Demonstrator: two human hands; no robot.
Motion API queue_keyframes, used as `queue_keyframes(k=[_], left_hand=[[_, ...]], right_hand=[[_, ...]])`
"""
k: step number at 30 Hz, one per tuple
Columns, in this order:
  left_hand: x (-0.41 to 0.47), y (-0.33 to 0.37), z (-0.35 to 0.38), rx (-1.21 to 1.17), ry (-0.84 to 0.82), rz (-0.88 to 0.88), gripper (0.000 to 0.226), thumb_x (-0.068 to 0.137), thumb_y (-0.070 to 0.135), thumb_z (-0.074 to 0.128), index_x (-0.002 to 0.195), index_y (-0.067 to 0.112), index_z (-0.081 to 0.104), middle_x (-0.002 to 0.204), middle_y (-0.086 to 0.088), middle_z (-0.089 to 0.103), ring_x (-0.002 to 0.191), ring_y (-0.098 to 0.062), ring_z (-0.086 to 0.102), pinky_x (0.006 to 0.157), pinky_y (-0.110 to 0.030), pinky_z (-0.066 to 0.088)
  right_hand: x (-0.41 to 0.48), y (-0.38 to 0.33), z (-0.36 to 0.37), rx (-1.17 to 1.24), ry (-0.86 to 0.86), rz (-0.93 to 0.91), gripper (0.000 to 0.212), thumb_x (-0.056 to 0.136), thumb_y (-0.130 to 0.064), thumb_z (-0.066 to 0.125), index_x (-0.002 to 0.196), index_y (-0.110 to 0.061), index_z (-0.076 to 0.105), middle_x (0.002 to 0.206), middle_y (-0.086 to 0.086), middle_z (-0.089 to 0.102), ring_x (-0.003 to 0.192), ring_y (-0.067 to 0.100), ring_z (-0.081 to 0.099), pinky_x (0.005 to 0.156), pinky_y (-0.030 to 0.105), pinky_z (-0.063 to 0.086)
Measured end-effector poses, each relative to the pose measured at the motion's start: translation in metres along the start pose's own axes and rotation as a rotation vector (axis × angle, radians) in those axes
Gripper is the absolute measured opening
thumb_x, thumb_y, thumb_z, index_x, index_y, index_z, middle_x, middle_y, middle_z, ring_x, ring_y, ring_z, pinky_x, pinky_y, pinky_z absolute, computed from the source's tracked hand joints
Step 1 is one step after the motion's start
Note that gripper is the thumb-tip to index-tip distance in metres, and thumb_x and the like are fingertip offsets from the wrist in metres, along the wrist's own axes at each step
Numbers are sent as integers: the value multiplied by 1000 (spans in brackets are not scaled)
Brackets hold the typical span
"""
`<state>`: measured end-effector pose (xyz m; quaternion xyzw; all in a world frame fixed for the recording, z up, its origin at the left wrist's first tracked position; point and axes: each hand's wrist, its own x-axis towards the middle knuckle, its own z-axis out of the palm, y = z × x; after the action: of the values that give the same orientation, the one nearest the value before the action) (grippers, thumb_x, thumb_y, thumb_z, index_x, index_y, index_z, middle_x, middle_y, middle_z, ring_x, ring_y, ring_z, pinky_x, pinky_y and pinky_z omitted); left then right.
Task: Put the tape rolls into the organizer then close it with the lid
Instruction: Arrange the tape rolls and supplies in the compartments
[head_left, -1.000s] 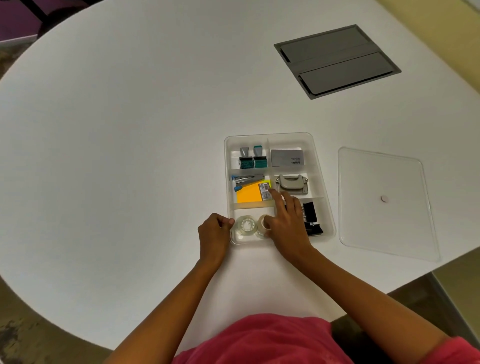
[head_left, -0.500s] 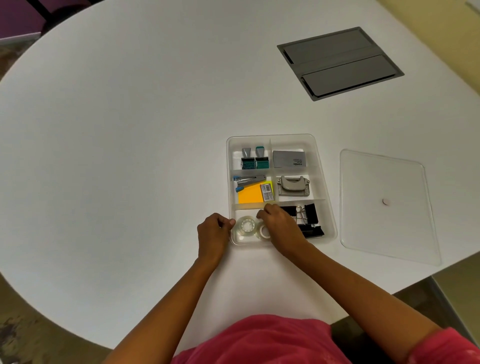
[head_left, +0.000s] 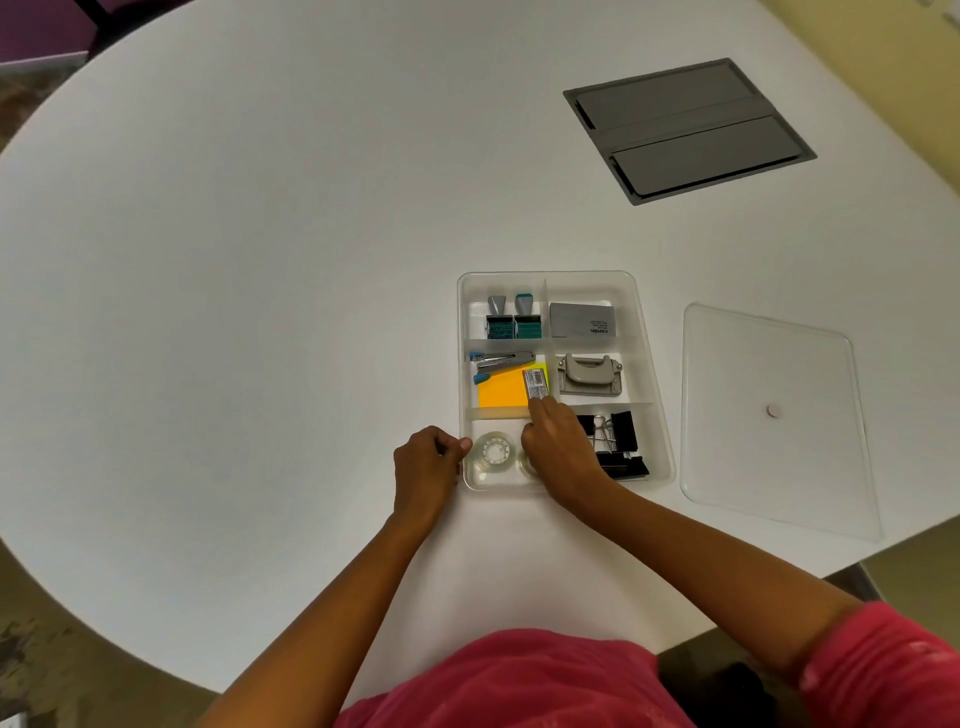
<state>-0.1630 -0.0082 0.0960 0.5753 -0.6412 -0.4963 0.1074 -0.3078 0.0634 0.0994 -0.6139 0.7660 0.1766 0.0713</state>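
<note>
White round table (head_left: 234, 260), seen from the head camera. Clear plastic organizer (head_left: 655, 384) sits near the front edge, divided into six compartments. Near-left compartment: two clear tape rolls. One tape roll (head_left: 493, 451) lies flat in full view; second tape roll (head_left: 527, 466) just beside it to the right, mostly hidden under the hand.

Left hand (head_left: 425, 470) is clenched into a loose fist, resting on the table against the organizer's near-left corner, thumb touching the rim. Right hand (head_left: 558, 447) is curled over the second roll, fingers bent down into the compartment; cannot tell whether it grips the roll or only rests on it.

Other compartments: two stamps (head_left: 514, 319), a grey box (head_left: 583, 320), a stapler (head_left: 501, 359) above orange sticky notes (head_left: 501, 397), a hole punch (head_left: 589, 375), black binder clips (head_left: 621, 439).

Clear lid (head_left: 769, 415) lies flat on the table, right of the organizer, apart from it. Grey hatch (head_left: 688, 130) set in the tabletop, far right.
</note>
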Motion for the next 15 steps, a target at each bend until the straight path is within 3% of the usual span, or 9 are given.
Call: queue_keyframes(k=[3,9,12,15], left_hand=[[0,0,0,-1,1,-1,19,87,23,65,76,8,61,82,-17,71,65,-21,61,77,-37,55],[1,-1,0,0,-9,-12,19,87,24,65,77,8,61,84,-17,71,68,-22,61,79,-39,56],[1,-2,0,4,-13,-27,22,88,25,64,84,3,65,86,-17,71,69,-22,62,80,-40,56],[1,-1,0,2,-14,-28,19,88,25,64,80,7,63,85,-17,71,68,-22,61,80,-39,56]], right_hand=[[-2,-5,-5,-12,16,45,14,60,-16,86,67,-13,74,86,3,71,79,15,66,68,25,54],[2,-7,0,-16,-6,24,16,86,-3,62,102,-3,64,112,15,61,101,28,59,83,36,49],[2,-8,-6,-37,-26,17,10,85,-6,64,94,-6,68,108,12,63,96,26,61,79,34,50],[1,-8,-14,-47,-62,34,7,71,-14,79,74,-14,73,90,3,69,80,17,65,66,26,51]])
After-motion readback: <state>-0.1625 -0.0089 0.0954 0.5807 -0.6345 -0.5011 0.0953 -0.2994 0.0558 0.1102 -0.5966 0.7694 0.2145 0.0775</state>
